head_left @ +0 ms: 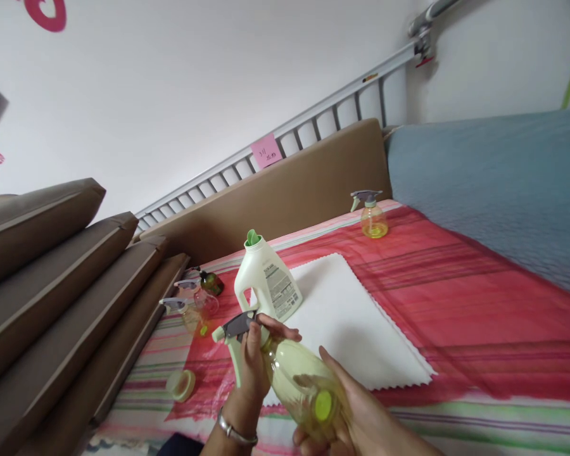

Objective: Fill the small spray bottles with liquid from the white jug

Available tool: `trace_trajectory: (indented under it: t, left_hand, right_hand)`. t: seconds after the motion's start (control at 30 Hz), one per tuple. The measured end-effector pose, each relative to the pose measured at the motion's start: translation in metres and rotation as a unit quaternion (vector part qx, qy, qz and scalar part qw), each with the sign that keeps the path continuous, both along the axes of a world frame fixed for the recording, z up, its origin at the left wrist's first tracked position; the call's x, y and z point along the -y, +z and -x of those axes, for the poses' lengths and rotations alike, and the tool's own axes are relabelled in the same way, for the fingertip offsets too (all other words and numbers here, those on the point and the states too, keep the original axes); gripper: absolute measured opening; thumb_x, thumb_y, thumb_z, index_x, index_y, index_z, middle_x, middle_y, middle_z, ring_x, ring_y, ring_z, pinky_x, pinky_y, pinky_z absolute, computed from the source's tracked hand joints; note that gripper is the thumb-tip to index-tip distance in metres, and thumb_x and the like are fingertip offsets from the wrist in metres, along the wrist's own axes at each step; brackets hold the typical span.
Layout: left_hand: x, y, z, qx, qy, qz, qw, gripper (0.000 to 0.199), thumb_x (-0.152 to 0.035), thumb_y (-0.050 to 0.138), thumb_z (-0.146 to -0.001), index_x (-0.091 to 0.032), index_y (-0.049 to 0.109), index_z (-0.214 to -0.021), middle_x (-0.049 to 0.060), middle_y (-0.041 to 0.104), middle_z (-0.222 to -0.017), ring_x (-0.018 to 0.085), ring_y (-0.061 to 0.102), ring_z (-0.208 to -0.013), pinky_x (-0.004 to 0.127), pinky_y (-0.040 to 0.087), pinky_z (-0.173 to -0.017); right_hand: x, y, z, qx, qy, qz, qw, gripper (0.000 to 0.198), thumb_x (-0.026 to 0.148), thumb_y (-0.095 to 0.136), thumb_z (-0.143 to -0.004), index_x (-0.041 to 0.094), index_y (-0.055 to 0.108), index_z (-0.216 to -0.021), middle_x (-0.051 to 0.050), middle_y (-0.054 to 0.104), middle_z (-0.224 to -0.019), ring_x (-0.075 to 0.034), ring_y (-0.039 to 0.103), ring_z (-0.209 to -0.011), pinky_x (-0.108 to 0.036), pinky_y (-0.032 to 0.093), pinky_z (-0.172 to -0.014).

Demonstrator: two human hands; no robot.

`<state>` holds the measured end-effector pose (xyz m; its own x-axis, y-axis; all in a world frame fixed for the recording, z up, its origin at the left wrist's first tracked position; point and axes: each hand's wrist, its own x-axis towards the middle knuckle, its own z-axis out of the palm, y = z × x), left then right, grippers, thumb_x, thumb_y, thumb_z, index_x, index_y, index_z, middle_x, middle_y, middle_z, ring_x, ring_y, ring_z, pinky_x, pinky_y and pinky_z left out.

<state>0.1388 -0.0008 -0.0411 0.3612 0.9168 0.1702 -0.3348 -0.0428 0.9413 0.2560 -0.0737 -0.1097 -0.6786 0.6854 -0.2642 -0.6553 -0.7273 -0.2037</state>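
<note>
A see-through yellowish spray bottle (pixel 297 380) with a grey trigger head (pixel 240 325) lies tilted between my hands, its nozzle pointing left. My left hand (pixel 254 361), with a silver bracelet at the wrist, is closed around the neck just below the trigger head. The base end rests in my right hand (pixel 356 405), whose fingers curl beneath it. Just beyond them stands a large white jug (pixel 268 278) with a side handle and a green spout (pixel 253 237). It is upright and uncapped, on a white mat (pixel 356 329) with zigzag edges.
Another spray bottle (pixel 374 221) holding some yellow liquid stands at the back right. To the left are two clear spray bottles (pixel 190 313), a dark bottle (pixel 212 283) and a pale green cap (pixel 180 385). Brown cushions (pixel 76 278) line the left side; a blue-grey cushion (pixel 494 183) borders the right.
</note>
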Motion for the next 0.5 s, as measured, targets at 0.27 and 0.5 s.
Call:
trace_trajectory:
  t: [0.27,0.5]
  left_hand:
    - [0.0025,0.0012,0.0024,-0.027,-0.070,0.002,0.997,0.043,-0.053,0.044,-0.084,-0.016,0.057,-0.066,0.010,0.066,-0.063,0.028,0.066,-0.079,0.042,0.046,-0.079]
    - [0.0057,0.0077,0.0016,-0.034,-0.015,-0.003,0.999,0.037,-0.047,0.056,-0.076,-0.017,0.053,-0.054,0.007,0.061,-0.054,0.029,0.065,-0.072,0.042,0.047,-0.075]
  right_hand:
    - [-0.0029,-0.0095,0.0047,0.013,0.040,-0.014,0.999,0.084,0.083,0.023,-0.068,0.012,0.049,-0.103,-0.025,0.070,-0.070,-0.021,0.066,-0.046,-0.020,0.047,-0.036]
    - [-0.0017,-0.0091,0.0084,-0.009,0.024,-0.062,0.998,0.081,0.082,0.023,-0.071,0.016,0.043,-0.114,-0.022,0.071,-0.075,-0.021,0.067,-0.051,-0.019,0.047,-0.041]
